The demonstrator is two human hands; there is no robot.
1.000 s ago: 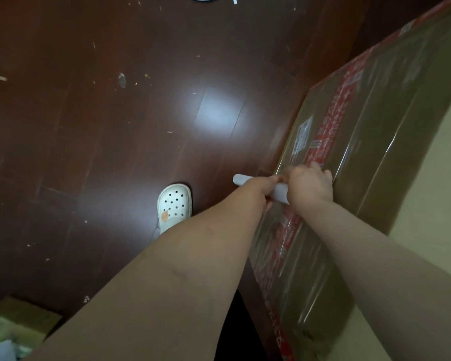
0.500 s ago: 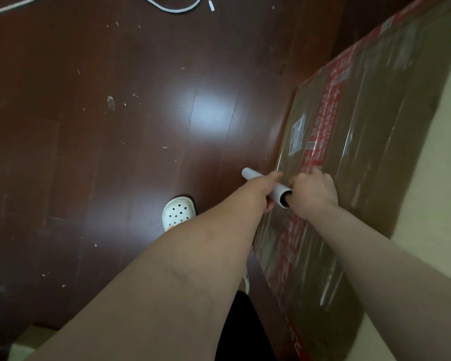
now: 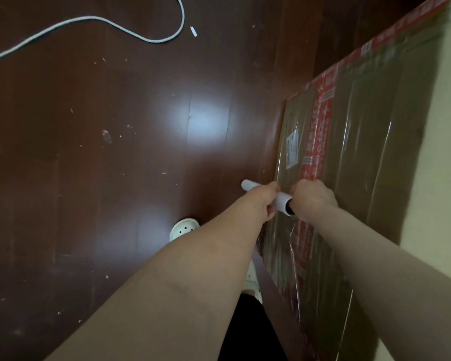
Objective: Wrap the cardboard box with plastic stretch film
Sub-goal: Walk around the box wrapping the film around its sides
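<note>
Two bare forearms reach forward from the bottom of the view, above a patch of black clothing (image 3: 248, 332). Just under the left arm sits a white clog (image 3: 252, 278), and a second clog (image 3: 183, 228) rests on the floor (image 3: 115, 204) a little further out. The left hand (image 3: 264, 201) wraps its curled fingers round the middle of the film roll (image 3: 282, 200), a white tube tilted across the box's edge. The right hand (image 3: 314, 201) is bunched into a fist tight against the roll's open dark end and grips it there; how its fingertips lie is hidden behind the knuckles. Both hands hold the roll right at the cardboard box (image 3: 370, 178), which fills the right side between the dark wooden floor and a cream wall (image 3: 448, 165). Glossy, wrinkled stretch film (image 3: 354, 142) already covers its brown face, over a strip of red tape (image 3: 319, 136) and a white label (image 3: 292, 149). Far off, a white cable (image 3: 89, 19) snakes over the boards
</note>
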